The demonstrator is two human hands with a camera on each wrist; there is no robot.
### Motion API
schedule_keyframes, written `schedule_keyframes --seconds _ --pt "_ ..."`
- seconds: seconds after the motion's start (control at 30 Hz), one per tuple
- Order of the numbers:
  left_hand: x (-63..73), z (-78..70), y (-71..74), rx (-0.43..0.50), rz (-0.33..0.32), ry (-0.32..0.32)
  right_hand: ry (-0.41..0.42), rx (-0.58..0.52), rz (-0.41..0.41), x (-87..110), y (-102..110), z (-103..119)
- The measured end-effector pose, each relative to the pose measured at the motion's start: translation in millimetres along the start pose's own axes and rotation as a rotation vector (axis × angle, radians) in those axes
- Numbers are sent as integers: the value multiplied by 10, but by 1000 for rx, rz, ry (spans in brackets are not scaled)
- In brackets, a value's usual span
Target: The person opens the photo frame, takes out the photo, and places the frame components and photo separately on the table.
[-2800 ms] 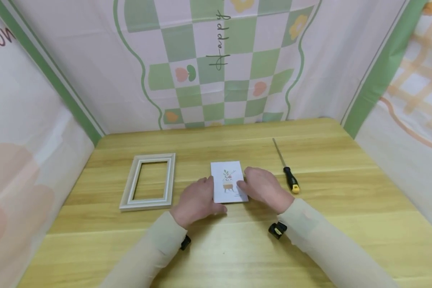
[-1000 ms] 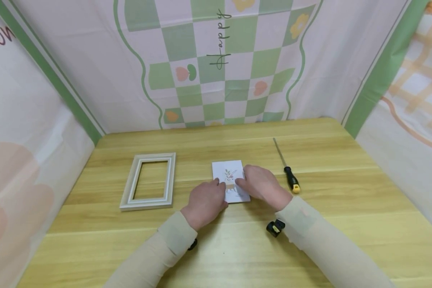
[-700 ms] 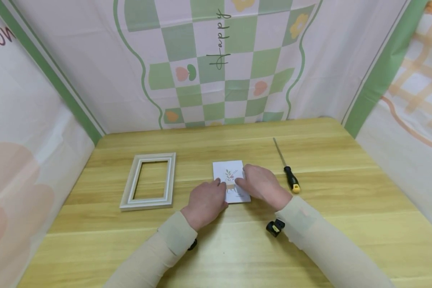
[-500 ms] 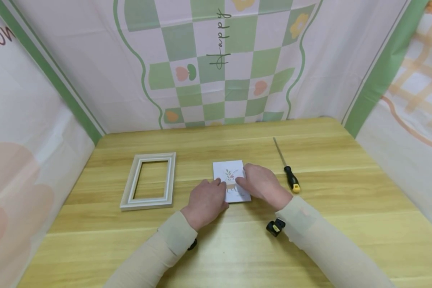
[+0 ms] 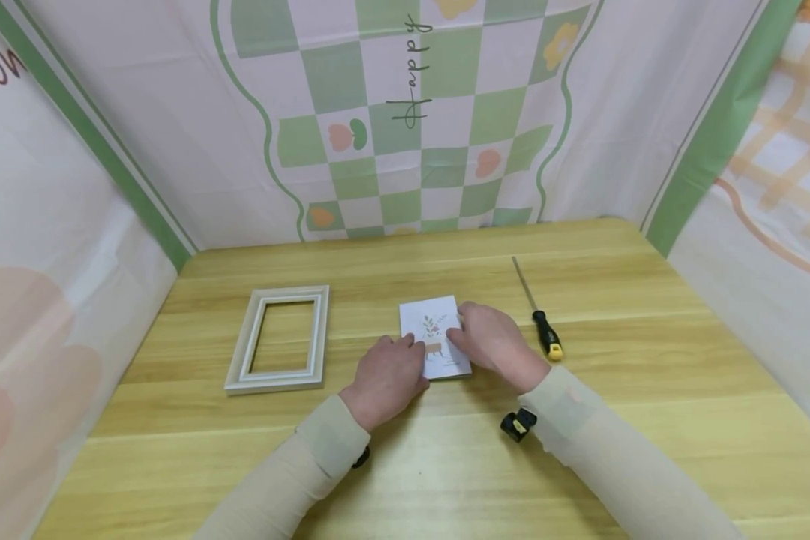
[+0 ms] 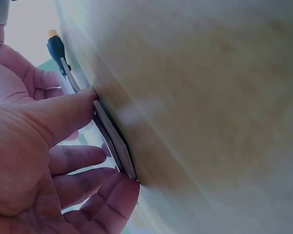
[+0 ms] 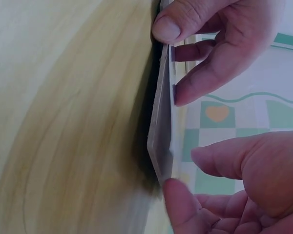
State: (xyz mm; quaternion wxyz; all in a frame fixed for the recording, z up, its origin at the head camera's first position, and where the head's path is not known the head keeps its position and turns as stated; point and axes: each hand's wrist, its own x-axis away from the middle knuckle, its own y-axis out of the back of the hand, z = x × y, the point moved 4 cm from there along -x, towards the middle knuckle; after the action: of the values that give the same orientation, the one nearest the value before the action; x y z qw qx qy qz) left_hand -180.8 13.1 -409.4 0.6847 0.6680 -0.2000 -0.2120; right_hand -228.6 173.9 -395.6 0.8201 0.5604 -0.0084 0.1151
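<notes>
A white card (image 5: pixel 435 319) printed with a potted plant lies mid-table, over a thin backing board (image 7: pixel 159 105) with a narrow gap between them. My left hand (image 5: pixel 386 379) pinches both at the lower left, its thumb (image 7: pixel 167 29) at the board's edge and fingers over the card. At the opposite side, my right hand (image 5: pixel 496 341) holds the card's right edge, with the thumb over its face. One right fingertip (image 7: pixel 178 200) is at the board's corner in the right wrist view. In the left wrist view the stacked grey edges (image 6: pixel 116 141) show between the left thumb and fingers.
An off-white picture frame (image 5: pixel 320 337) lies on the left of the wooden table (image 5: pixel 418 480). To the right lies a screwdriver (image 5: pixel 547 335) with a black and yellow handle, its shaft towards the back. A printed cloth (image 5: pixel 445 165) hangs behind the table.
The left hand has come in over the card's lower left part. Over the last half second, the card's right side has risen slightly with the right hand, while the left hand stays put.
</notes>
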Motion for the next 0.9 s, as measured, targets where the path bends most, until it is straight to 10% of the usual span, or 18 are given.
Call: schedule_keyframes --seconds 0.9 --pt "-2 15 16 115 -40 28 -96 -500 110 -99 -3 -172"
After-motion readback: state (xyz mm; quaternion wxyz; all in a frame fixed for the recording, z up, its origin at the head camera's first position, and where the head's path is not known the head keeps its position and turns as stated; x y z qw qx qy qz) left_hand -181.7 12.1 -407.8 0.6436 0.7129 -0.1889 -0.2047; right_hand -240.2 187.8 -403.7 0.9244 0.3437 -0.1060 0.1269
